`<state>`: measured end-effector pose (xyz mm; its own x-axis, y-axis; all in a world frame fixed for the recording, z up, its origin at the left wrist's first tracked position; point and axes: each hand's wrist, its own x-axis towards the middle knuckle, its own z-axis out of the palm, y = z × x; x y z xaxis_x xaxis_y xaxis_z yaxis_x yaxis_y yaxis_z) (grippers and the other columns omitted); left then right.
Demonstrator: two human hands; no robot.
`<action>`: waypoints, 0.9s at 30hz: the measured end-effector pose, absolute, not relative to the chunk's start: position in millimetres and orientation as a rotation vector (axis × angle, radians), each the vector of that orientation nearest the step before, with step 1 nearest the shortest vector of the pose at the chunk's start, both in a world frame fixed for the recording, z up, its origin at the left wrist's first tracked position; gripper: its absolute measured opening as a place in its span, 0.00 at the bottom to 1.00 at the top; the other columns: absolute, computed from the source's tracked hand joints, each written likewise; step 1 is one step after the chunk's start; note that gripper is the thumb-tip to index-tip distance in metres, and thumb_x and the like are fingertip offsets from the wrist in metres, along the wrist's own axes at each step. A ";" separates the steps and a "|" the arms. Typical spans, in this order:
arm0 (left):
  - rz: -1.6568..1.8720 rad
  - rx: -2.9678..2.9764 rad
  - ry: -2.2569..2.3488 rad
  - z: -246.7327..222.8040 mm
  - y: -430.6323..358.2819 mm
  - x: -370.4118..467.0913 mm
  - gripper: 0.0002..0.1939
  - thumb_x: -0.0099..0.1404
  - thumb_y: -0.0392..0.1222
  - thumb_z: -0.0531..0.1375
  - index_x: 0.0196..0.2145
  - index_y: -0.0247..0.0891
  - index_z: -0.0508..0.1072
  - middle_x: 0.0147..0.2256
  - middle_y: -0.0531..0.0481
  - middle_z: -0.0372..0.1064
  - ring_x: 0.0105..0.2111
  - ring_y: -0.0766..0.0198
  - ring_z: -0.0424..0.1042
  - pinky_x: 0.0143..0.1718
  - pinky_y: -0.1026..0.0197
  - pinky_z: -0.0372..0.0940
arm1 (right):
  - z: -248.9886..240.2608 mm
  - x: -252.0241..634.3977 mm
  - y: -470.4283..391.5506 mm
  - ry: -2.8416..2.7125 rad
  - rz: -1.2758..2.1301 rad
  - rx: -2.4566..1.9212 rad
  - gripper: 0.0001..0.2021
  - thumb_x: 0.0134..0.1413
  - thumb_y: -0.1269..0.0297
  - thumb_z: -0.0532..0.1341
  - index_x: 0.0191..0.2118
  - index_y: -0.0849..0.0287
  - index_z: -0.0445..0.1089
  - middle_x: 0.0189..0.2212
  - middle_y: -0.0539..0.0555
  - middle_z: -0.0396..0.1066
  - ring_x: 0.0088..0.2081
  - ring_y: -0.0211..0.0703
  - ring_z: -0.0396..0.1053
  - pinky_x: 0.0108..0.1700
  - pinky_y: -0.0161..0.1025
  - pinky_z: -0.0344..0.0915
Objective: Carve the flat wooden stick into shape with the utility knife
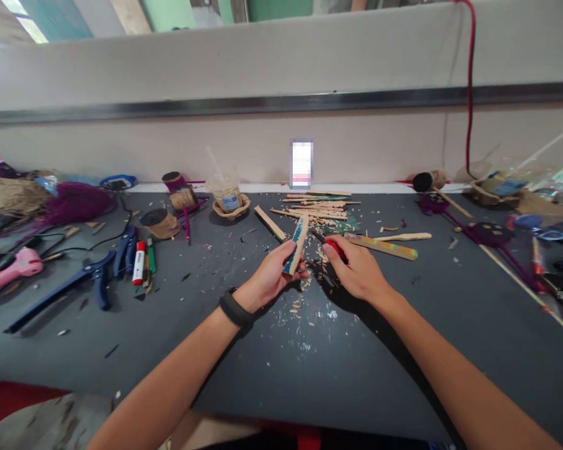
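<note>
My left hand (281, 265), with a dark band on its wrist, grips a flat wooden strip (299, 242) with blue print on its face. The strip tilts upward, away from me. Closed around the red handle of a knife (336, 249) is my right hand (356, 269), just right of the strip; the dark blade points toward it without visibly touching. Pale wood shavings (294, 307) lie scattered beneath both hands. Behind them is a pile of carved wooden sticks (316, 206). Another wooden strip (269, 223) rests to the left, and a multicoloured strip (388, 247) to the right.
A phone (301, 164) leans on the wall. On the left are a plastic cup (228, 195), blue cutters (89, 275), a red-and-white marker (139, 262) and a pink glue gun (16, 270). Purple wrapped pieces (492, 234) and another cup (502, 181) sit on the right.
</note>
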<state>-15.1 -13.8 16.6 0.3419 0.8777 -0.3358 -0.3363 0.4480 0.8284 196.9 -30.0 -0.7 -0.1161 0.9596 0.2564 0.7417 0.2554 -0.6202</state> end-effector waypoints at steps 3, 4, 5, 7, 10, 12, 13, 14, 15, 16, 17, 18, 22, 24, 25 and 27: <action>0.904 0.711 0.962 14.9 -11.4 -15.7 0.11 0.76 0.44 0.57 0.39 0.34 0.73 0.30 0.51 0.69 0.26 0.68 0.71 0.29 0.64 0.73 | 0.2 195.1 -31.5 -1.964 0.501 -1.476 0.24 0.76 0.44 0.50 0.52 0.52 0.77 0.45 0.56 0.83 0.43 0.53 0.79 0.45 0.47 0.69; 0.909 0.722 0.975 14.5 -10.9 -15.7 0.11 0.76 0.43 0.57 0.38 0.34 0.73 0.30 0.51 0.69 0.26 0.68 0.71 0.29 0.64 0.72 | 0.7 194.2 -32.1 -1.982 0.509 -1.461 0.24 0.76 0.44 0.49 0.52 0.52 0.78 0.45 0.56 0.83 0.43 0.53 0.79 0.45 0.47 0.69; 0.914 0.739 0.980 14.3 -10.7 -15.7 0.11 0.76 0.44 0.57 0.38 0.35 0.73 0.30 0.51 0.69 0.26 0.68 0.71 0.28 0.64 0.72 | 1.1 193.3 -32.7 -1.998 0.512 -1.449 0.24 0.76 0.44 0.49 0.51 0.51 0.78 0.46 0.56 0.84 0.44 0.53 0.80 0.46 0.47 0.69; 0.917 0.775 0.969 13.8 -11.0 -15.5 0.12 0.75 0.46 0.58 0.38 0.35 0.73 0.30 0.51 0.69 0.26 0.67 0.71 0.27 0.64 0.72 | 1.8 191.5 -33.8 -2.023 0.511 -1.434 0.23 0.76 0.44 0.51 0.52 0.51 0.79 0.47 0.56 0.84 0.46 0.54 0.80 0.48 0.49 0.70; 0.905 0.807 0.921 13.9 -12.3 -15.7 0.11 0.71 0.47 0.61 0.38 0.36 0.73 0.30 0.52 0.69 0.26 0.67 0.70 0.25 0.65 0.69 | 1.4 190.6 -34.0 -2.034 0.495 -1.447 0.22 0.75 0.44 0.52 0.53 0.49 0.80 0.51 0.55 0.83 0.51 0.55 0.80 0.51 0.52 0.71; 0.886 0.804 0.867 15.0 -13.4 -16.6 0.09 0.66 0.44 0.63 0.40 0.36 0.73 0.30 0.53 0.69 0.27 0.67 0.71 0.25 0.65 0.69 | 0.3 191.4 -33.2 -2.037 0.474 -1.468 0.22 0.75 0.44 0.53 0.53 0.48 0.80 0.53 0.54 0.83 0.53 0.56 0.79 0.52 0.52 0.72; 0.877 0.802 0.840 15.8 -14.1 -17.2 0.10 0.62 0.41 0.64 0.41 0.37 0.73 0.30 0.53 0.69 0.28 0.67 0.71 0.26 0.65 0.69 | -0.2 192.0 -32.7 -2.041 0.462 -1.472 0.22 0.75 0.44 0.53 0.53 0.48 0.81 0.53 0.54 0.83 0.53 0.55 0.79 0.53 0.52 0.72; 0.870 0.802 0.818 16.7 -14.7 -17.9 0.12 0.59 0.39 0.64 0.42 0.37 0.72 0.30 0.53 0.69 0.28 0.66 0.72 0.27 0.65 0.69 | -0.6 192.7 -32.2 -2.047 0.449 -1.474 0.22 0.75 0.44 0.53 0.53 0.48 0.81 0.53 0.53 0.83 0.53 0.55 0.79 0.52 0.52 0.72; 0.863 0.805 0.802 17.5 -15.5 -18.5 0.14 0.57 0.38 0.64 0.42 0.37 0.71 0.30 0.53 0.69 0.29 0.66 0.72 0.27 0.64 0.69 | -0.8 193.2 -31.8 -2.056 0.439 -1.473 0.22 0.74 0.44 0.53 0.54 0.47 0.81 0.53 0.53 0.83 0.53 0.55 0.79 0.52 0.52 0.72; 0.854 0.811 0.795 18.3 -16.2 -18.9 0.15 0.55 0.38 0.64 0.42 0.38 0.70 0.30 0.54 0.68 0.28 0.66 0.72 0.27 0.64 0.68 | -0.7 193.5 -31.7 -2.063 0.431 -1.471 0.22 0.74 0.45 0.54 0.54 0.47 0.81 0.53 0.53 0.83 0.52 0.54 0.79 0.51 0.51 0.72; 0.841 0.822 0.795 18.7 -17.0 -19.1 0.17 0.55 0.39 0.64 0.42 0.39 0.69 0.30 0.54 0.68 0.27 0.67 0.71 0.26 0.65 0.66 | -0.3 193.6 -31.8 -2.068 0.428 -1.471 0.21 0.74 0.45 0.55 0.55 0.46 0.81 0.53 0.53 0.83 0.51 0.53 0.80 0.50 0.50 0.72; 0.823 0.843 0.803 18.7 -17.8 -19.1 0.18 0.56 0.40 0.65 0.43 0.40 0.67 0.30 0.56 0.67 0.26 0.68 0.69 0.25 0.65 0.64 | 0.3 193.4 -32.0 -2.072 0.431 -1.472 0.21 0.73 0.45 0.55 0.55 0.46 0.81 0.52 0.52 0.83 0.49 0.53 0.80 0.48 0.49 0.72; 0.785 1.038 0.882 13.4 -19.2 -17.0 0.24 0.61 0.52 0.71 0.47 0.41 0.66 0.24 0.62 0.60 0.18 0.74 0.57 0.20 0.67 0.51 | 3.1 191.3 -33.9 -2.085 0.484 -1.481 0.21 0.72 0.44 0.57 0.57 0.44 0.81 0.47 0.51 0.85 0.44 0.52 0.82 0.43 0.47 0.71; 0.796 1.125 0.911 8.4 -18.7 -15.7 0.27 0.62 0.58 0.72 0.47 0.39 0.67 0.22 0.64 0.57 0.17 0.75 0.53 0.20 0.66 0.47 | 3.5 190.5 -34.3 -2.085 0.503 -1.507 0.21 0.72 0.43 0.57 0.57 0.42 0.81 0.46 0.50 0.85 0.43 0.53 0.82 0.42 0.47 0.71; 0.801 1.148 0.919 6.0 -18.2 -15.2 0.28 0.62 0.60 0.71 0.47 0.39 0.67 0.21 0.64 0.56 0.17 0.75 0.53 0.20 0.66 0.46 | 3.3 190.4 -34.2 -2.085 0.503 -1.522 0.21 0.72 0.43 0.57 0.58 0.41 0.81 0.46 0.50 0.85 0.44 0.53 0.82 0.42 0.47 0.71; 0.798 1.174 0.930 2.4 -17.2 -14.7 0.29 0.63 0.62 0.71 0.48 0.38 0.67 0.21 0.64 0.56 0.17 0.75 0.52 0.20 0.66 0.46 | 2.3 190.3 -33.7 -2.088 0.489 -1.539 0.21 0.71 0.43 0.57 0.59 0.39 0.80 0.50 0.49 0.85 0.47 0.54 0.82 0.43 0.48 0.71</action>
